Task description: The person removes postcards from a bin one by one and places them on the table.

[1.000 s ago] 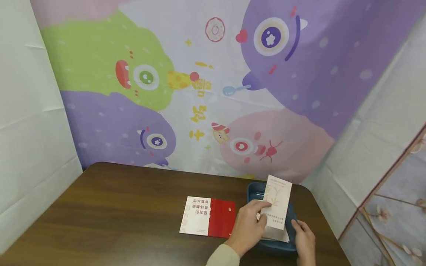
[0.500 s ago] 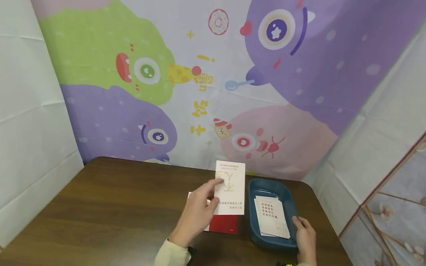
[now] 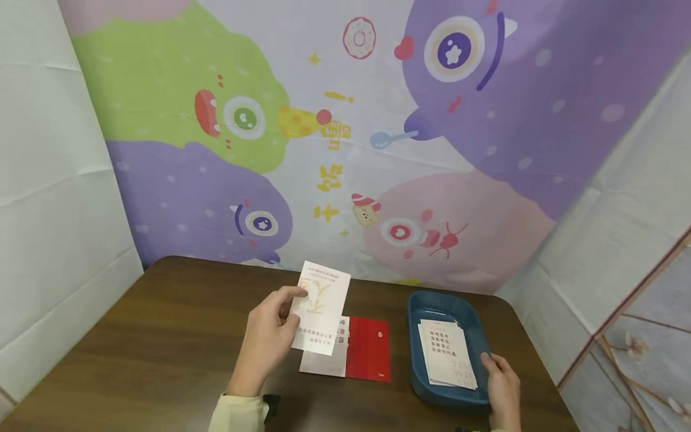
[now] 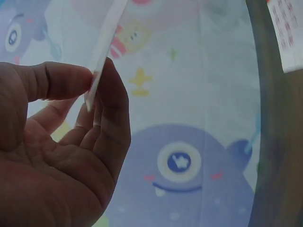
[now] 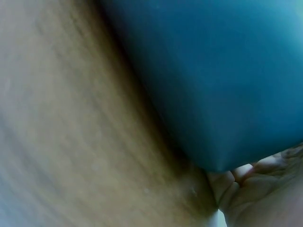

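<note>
Between thumb and fingers, my left hand [image 3: 270, 330] pinches a white card [image 3: 324, 312] with gold and dark printed characters. It is raised above the table, tilted, and partly covers a white card with red print [image 3: 323, 365] lying there. In the left wrist view the pinched card [image 4: 107, 45] appears edge-on. Adjoining the white card on its right is a red card [image 3: 368, 349]. My right hand [image 3: 504, 390] grips the right side of a blue tray [image 3: 448, 396], thumb at the rim. Inside the tray lies a stack of white printed cards [image 3: 447, 354].
The dark wooden table [image 3: 162, 348] runs back to a cartoon-monster backdrop [image 3: 237, 198]. White fabric walls [image 3: 54, 180] stand at both sides. The tray sits near the table's right edge.
My left hand has lifted the white card out of the tray and carried it left, over the white card on the table. The right hand stays at the tray.
</note>
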The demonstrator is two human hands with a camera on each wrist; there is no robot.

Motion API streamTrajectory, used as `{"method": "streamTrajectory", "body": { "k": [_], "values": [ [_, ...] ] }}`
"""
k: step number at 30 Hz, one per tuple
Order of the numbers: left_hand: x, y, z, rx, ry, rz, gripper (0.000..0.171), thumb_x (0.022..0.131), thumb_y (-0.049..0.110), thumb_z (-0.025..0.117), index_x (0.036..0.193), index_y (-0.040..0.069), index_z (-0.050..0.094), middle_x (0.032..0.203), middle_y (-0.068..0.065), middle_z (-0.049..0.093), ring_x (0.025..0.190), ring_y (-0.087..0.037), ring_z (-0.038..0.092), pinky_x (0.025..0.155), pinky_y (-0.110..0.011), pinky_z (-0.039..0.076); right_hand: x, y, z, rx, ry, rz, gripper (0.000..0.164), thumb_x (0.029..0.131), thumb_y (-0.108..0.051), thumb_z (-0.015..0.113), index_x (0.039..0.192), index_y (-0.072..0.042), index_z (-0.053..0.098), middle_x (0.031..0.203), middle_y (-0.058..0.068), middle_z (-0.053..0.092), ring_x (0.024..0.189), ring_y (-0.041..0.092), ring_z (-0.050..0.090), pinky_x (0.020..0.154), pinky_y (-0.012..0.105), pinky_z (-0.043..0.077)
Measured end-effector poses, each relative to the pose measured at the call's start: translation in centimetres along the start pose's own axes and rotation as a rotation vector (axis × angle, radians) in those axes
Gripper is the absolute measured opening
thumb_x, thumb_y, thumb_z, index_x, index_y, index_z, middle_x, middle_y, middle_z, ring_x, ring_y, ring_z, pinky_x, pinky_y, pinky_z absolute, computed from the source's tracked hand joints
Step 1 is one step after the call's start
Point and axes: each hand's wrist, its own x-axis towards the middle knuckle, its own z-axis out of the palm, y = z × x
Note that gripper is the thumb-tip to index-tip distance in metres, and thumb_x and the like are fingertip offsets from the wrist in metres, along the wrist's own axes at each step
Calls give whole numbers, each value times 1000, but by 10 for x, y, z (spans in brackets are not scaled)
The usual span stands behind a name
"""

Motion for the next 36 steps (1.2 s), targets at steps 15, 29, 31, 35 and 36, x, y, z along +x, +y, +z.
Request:
{"method": "streamTrajectory", "body": {
  "k": [15, 29, 31, 35, 36],
  "values": [
    [1, -28, 19, 92, -36, -138, 20, 86, 2, 59, 91, 15, 75, 88, -5, 71, 66, -16, 54, 58, -32, 43, -2, -1, 2, -13, -2, 4, 66, 100, -43, 44, 140, 10, 37, 150, 36, 28, 138, 52, 19, 112, 66, 13],
    [-6, -77, 46, 86, -150, -228, 16, 88, 2, 60, 92, 11, 73, 92, -8, 72, 72, -18, 55, 66, -37, 46, -3, 0, 1, -15, -12, 29, 70, 100, -47, 43, 141, 9, 35, 150, 36, 27, 138, 54, 18, 110, 69, 12],
    [-6, -80, 47, 75, -161, -227, 17, 88, 1, 60, 93, 11, 73, 92, -8, 72, 73, -18, 56, 67, -37, 47, -2, 0, 0, -27, -13, 22, 71, 100, -48, 43, 141, 9, 35, 150, 36, 27, 138, 55, 18, 110, 70, 13],
    [-7, -82, 49, 53, -177, -229, 19, 88, -1, 58, 96, 8, 73, 95, -10, 73, 73, -18, 56, 67, -37, 46, -1, 0, 1, -33, -4, 12, 70, 100, -46, 43, 140, 10, 36, 149, 37, 28, 138, 54, 18, 110, 69, 13],
    [-7, -82, 49, 53, -177, -228, 20, 88, -1, 58, 97, 8, 73, 96, -10, 73, 73, -18, 55, 67, -37, 46, -1, -1, 1, -34, -6, 8, 70, 100, -46, 43, 140, 10, 35, 149, 38, 27, 138, 55, 18, 110, 69, 13]
  ]
}}
